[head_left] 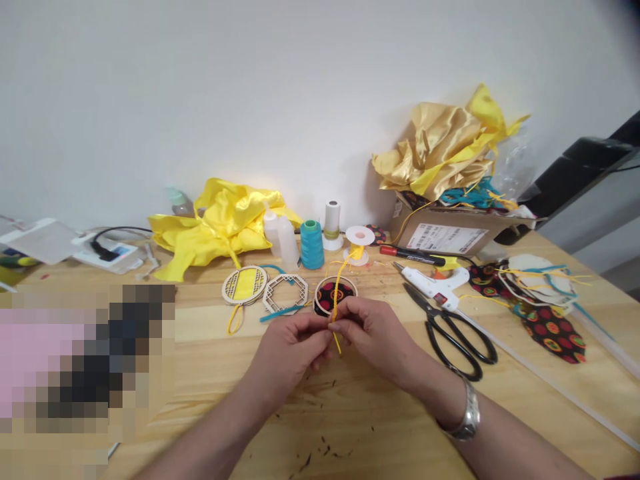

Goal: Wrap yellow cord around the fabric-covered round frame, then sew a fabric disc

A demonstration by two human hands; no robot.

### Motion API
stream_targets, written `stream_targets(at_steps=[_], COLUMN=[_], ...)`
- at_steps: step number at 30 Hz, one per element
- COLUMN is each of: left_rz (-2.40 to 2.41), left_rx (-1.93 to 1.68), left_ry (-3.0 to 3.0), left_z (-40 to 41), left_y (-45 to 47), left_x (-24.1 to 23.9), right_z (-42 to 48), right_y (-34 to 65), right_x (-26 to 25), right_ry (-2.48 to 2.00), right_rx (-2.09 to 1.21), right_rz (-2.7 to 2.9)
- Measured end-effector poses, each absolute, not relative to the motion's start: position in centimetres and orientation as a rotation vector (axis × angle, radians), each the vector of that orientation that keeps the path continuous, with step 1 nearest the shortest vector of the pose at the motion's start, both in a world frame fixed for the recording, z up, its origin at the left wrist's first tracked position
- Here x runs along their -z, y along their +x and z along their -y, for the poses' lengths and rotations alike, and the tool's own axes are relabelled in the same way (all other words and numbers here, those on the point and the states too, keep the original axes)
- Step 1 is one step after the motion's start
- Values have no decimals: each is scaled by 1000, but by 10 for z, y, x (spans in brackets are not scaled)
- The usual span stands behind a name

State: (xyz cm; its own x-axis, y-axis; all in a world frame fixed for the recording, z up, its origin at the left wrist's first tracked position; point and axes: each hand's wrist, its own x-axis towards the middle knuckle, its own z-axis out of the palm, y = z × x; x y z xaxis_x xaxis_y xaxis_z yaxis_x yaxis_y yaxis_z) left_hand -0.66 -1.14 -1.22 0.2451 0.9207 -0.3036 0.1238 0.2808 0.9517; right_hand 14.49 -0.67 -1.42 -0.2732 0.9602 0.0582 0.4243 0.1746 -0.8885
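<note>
My left hand (296,341) and my right hand (373,337) meet at the middle of the table, with thumbs and fingertips pinched together. Between the fingertips runs a yellow cord (339,287), whose short loose end hangs below them. Its upper part reaches toward a white spool (360,235) wound with yellow. Just beyond my fingers is a round wooden frame (355,285) with dark red-patterned fabric inside; its lower edge is hidden by my hands. A wooden octagonal lattice frame (303,295) and a round one with yellow fabric (245,285) lie to the left.
Black-handled scissors (456,333) and a white glue gun (434,287) lie on the right. Behind stand a teal thread cone (312,245), white bottles (287,241) and yellow satin (220,223). A cardboard box (455,237) overflows with fabric. Dark scraps litter the front.
</note>
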Motion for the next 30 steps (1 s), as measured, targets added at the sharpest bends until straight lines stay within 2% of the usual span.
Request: stream_targets(at_steps=[7,15,22,30], left_rz=[-1299,-1050,-1018,-987], left_rx=[-763,-799,-773,-747], left_ry=[1261,1096,1087,1051], left_z=[12,11,10,11], left_y=[-8,-14,-16,-15], left_x=[12,19,16,17], right_z=[5,1,0,-2], right_y=[146,149,154,158], right_x=[12,7,8,9], right_ry=[-1309,-1222,-1172,-1171], right_rx=[-1079,-1236,-1438,-1466], right_rz=[1782,1671,1615,1668])
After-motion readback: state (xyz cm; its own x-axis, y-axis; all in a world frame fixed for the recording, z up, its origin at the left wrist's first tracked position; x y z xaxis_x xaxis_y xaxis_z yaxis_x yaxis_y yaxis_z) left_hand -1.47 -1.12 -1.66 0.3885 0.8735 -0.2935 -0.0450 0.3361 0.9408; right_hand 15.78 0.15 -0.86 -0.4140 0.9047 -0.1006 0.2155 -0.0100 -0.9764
